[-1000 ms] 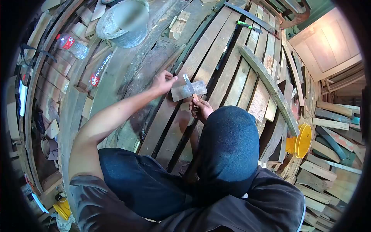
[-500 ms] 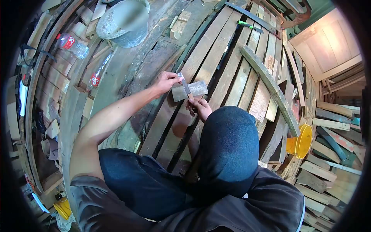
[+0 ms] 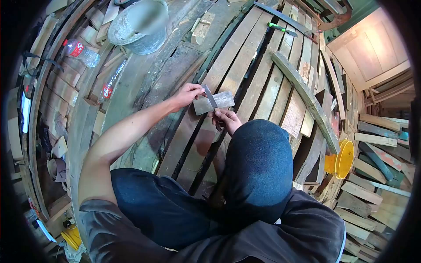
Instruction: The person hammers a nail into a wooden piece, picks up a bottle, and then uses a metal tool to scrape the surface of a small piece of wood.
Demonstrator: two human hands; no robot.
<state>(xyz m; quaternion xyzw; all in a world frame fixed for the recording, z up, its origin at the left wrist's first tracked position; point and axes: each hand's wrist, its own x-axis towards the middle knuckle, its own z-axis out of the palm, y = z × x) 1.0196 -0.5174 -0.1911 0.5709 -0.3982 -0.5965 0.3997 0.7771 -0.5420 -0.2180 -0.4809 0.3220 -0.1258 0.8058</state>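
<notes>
A narrow flat metal blade [image 3: 210,96] slants across a grey sharpening stone [image 3: 226,100], overlapping it in this view. My left hand [image 3: 189,94] pinches the blade's far end between thumb and fingers. At the near end, the fingers of my right hand [image 3: 227,119] close around the blade and hide its tip. The stone lies on the slatted wooden bench [image 3: 245,57], just beyond my raised knee in dark jeans.
A thick wooden beam [image 3: 305,98] crosses the slats at right. Farther off lie a saw [image 3: 285,19] and a green-handled tool [image 3: 277,27]. A cement-stained bucket [image 3: 147,39] stands upper left, near plastic bottles [image 3: 81,52]. Yellow bucket [image 3: 345,159] and stacked wood offcuts [image 3: 364,193] are at right.
The blade has turned slightly, so its face looks darker and less shiny. My right hand covers more of its near end. The stone stays in place under it.
</notes>
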